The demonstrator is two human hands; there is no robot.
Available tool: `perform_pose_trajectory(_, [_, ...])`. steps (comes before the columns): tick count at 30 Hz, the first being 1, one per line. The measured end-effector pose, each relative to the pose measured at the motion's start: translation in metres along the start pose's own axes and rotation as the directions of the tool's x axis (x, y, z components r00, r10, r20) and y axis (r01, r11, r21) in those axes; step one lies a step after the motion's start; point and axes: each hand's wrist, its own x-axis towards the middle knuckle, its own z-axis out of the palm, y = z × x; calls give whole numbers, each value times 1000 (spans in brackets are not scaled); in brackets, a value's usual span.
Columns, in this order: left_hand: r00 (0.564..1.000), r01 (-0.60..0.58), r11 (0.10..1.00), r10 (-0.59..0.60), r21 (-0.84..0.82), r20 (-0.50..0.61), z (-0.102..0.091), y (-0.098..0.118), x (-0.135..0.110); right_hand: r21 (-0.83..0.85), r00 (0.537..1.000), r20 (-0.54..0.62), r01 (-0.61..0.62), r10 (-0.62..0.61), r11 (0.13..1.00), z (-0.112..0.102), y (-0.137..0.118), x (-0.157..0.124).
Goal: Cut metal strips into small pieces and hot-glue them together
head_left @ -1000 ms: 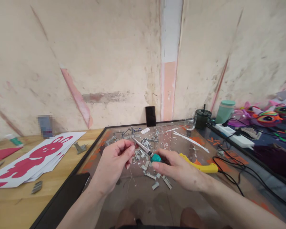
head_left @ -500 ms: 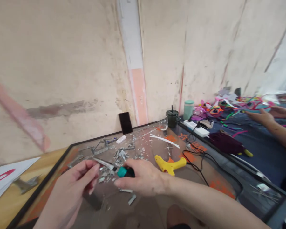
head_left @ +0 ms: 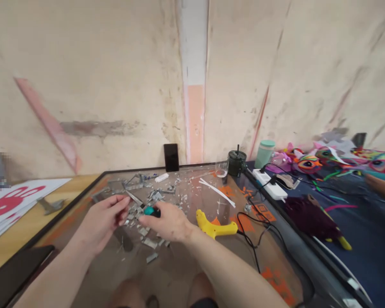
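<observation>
Over the glassy brown surface [head_left: 173, 259], inside its black rim [head_left: 141, 168], the left hand's [head_left: 101, 220] fingers pinch together, contents unclear, while the right hand's [head_left: 171, 222] wrap a teal-handled metal tool [head_left: 150, 211].

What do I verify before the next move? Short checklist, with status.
1. Teal-handled tool gripped: ok, the right hand is closed around its handle.
2. Left hand well clear of the tool's tip: not ok, its fingertips are right by it; contact is unclear.
3. Piece secure in the left hand: cannot tell, the fingertips are together but anything between them is too small to make out.
4. Surface under the hands free of offcuts: not ok, grey scraps lie scattered there.
5. Yellow glue gun cold: cannot tell, nothing shows its temperature.
6. Glass upright: ok, near the back edge.
</observation>
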Motion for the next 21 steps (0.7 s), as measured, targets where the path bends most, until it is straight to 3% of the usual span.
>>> perform_pose_trajectory(10, [990, 14, 994, -30, -110, -138, 19, 0, -5, 22, 1000, 12, 27, -27, 999, 0, 9, 8])
perform_pose_trajectory(21, [994, 34, 984, -52, -178, -95, 37, -7, 10, 91, 1000, -22, -18, 20, 996, -7, 21, 8])
